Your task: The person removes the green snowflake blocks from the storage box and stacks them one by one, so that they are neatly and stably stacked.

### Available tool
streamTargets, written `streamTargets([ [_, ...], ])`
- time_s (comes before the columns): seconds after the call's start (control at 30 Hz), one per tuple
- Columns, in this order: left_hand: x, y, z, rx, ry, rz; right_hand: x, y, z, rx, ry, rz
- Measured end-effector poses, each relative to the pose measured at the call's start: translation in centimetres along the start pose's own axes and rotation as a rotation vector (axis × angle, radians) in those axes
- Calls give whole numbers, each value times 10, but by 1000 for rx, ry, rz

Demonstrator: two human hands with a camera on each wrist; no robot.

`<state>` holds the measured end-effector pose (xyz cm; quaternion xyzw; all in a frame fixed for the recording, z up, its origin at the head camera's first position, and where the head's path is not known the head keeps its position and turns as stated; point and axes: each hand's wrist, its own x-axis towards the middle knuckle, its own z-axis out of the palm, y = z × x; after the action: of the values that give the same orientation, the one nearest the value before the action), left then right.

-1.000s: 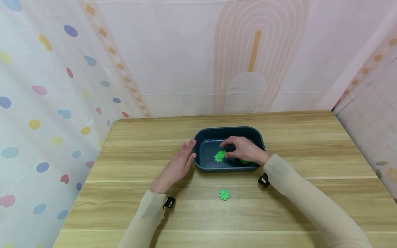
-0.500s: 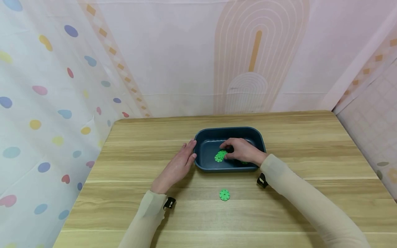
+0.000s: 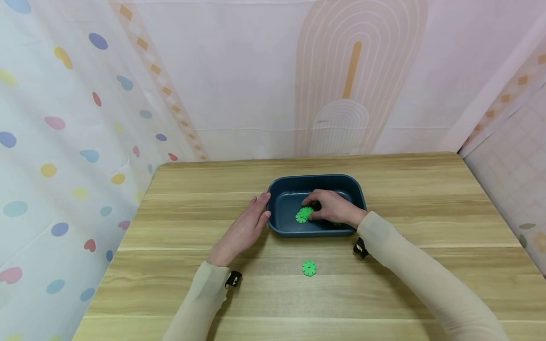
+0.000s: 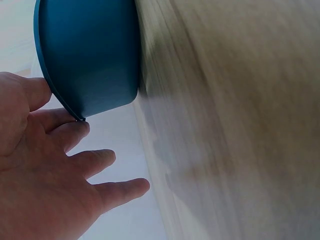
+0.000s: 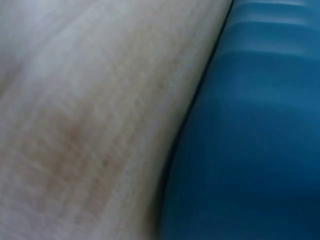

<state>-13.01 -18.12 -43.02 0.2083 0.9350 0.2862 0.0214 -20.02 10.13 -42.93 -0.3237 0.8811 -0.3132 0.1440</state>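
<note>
A dark blue rectangular tub (image 3: 283, 234) stands on the wooden table. My left hand (image 3: 243, 227) rests at its left end, fingers extended. In the left wrist view, the left hand (image 4: 55, 160) has its thumb and forefinger at the tub's rim (image 4: 62, 102), with the other fingers spread. Inside the tub, my right hand (image 3: 337, 207) reaches down with thumb and forefinger curved at the edges of overlapping green notched discs (image 3: 302, 217). I cannot tell whether it pinches one. Another green piece (image 3: 337, 224) shows partly beneath this hand.
One green notched disc (image 3: 309, 268) lies on the wooden table (image 3: 256, 303) in front of the tub. A patterned curtain (image 3: 239, 85) hangs behind the table. The right wrist view holds only the tub's outer wall (image 5: 250, 150) and blurred table surface.
Over the last second my right hand has lowered slightly toward the discs, and its forearm has shifted a little left. The left hand stays at the tub's end.
</note>
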Motion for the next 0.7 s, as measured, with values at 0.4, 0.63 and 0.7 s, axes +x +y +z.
streamTargets([
  [0.4,-1,1,1,-1,9,4,0,2,1,-28,-10,-8],
  [0.63,-1,1,1,2,9,1,0,1,2,-27,-11,-10],
  [0.7,-1,1,1,2,7,-3,0,1,2,-31,-11,-11],
])
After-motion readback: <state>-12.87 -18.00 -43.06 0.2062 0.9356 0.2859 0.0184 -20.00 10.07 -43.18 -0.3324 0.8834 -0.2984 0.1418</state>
